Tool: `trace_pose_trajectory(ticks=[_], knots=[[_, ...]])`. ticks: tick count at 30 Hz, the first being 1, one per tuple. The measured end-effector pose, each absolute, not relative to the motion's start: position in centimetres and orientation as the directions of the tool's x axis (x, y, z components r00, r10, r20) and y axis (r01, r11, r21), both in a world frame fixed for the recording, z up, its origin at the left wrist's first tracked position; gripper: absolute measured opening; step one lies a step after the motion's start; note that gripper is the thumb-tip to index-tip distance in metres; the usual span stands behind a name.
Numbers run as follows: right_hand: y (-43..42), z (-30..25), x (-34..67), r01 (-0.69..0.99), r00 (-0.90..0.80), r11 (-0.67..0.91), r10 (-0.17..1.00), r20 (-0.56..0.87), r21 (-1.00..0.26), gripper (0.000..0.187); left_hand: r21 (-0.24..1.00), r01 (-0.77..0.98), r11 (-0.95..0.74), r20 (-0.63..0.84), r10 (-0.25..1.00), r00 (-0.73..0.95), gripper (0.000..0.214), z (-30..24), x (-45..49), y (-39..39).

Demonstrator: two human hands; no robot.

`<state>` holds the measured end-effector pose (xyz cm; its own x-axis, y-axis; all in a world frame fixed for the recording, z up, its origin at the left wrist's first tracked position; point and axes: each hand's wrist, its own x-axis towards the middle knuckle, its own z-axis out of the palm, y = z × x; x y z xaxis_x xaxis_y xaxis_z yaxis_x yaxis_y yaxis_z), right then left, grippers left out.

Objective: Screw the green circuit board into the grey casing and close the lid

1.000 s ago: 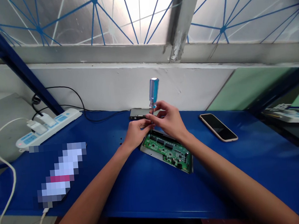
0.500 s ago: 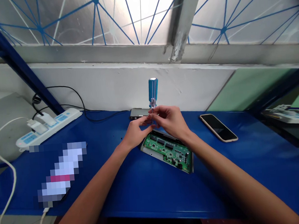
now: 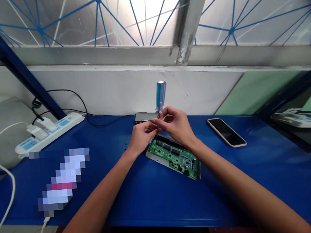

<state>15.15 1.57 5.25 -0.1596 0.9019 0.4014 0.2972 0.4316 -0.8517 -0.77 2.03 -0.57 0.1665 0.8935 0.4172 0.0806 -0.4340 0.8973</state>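
A screwdriver with a clear blue handle (image 3: pixel 160 96) stands nearly upright, its shaft running down between my hands. My right hand (image 3: pixel 176 125) pinches the shaft with its fingertips. My left hand (image 3: pixel 142 138) has its fingertips beside the lower shaft, and the tip is hidden by my fingers. Just behind my hands lies a flat metal case (image 3: pixel 143 117). A green circuit board (image 3: pixel 173 158) sits in an open metal tray just below my hands. Several tiny dark screws (image 3: pixel 125 144) lie on the table left of my left hand.
The blue table (image 3: pixel 146 199) holds a black phone in a tan case (image 3: pixel 226 132) at right and a white power strip (image 3: pixel 49 132) with plugs and cables at back left. A pixelated object (image 3: pixel 60 179) lies at left. A white wall (image 3: pixel 115 87) stands behind the table.
The screwdriver handle has tilted slightly to the right, and my fingers have shifted a little along the shaft. The board and phone have stayed in place.
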Motion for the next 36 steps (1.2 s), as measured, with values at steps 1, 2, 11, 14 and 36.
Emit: trace_pose_trajectory(ticks=[1, 2, 11, 14, 36], knots=[[1.6, 5.2, 15.1, 0.298, -0.153, 0.432, 0.902, 0.404, -0.851, 0.024, 0.897, 0.090, -0.434, 0.418, 0.896, 0.154, 0.031, -0.6, -0.7, 2.1], [1.6, 5.2, 15.1, 0.303, -0.150, 0.432, 0.902, 0.405, -0.849, 0.024, 0.896, 0.106, -0.432, 0.417, 0.899, 0.137, 0.033, -0.6, -0.7, 2.1], [1.1, 6.1, 15.3, 0.335, -0.277, 0.443, 0.890, 0.362, -0.832, 0.017, 0.867, 0.116, -0.484, 0.434, 0.849, 0.300, 0.027, 0.0, -1.5, 1.8], [1.1, 6.0, 15.4, 0.337, -0.319, 0.449, 0.881, 0.348, -0.827, 0.019, 0.876, 0.083, -0.475, 0.419, 0.836, 0.354, 0.025, 0.0, -1.6, 1.8], [1.4, 5.6, 15.3, 0.304, -0.218, 0.420, 0.904, 0.367, -0.855, 0.019, 0.858, 0.156, -0.489, 0.428, 0.850, 0.306, 0.023, 0.1, -1.5, 1.8]])
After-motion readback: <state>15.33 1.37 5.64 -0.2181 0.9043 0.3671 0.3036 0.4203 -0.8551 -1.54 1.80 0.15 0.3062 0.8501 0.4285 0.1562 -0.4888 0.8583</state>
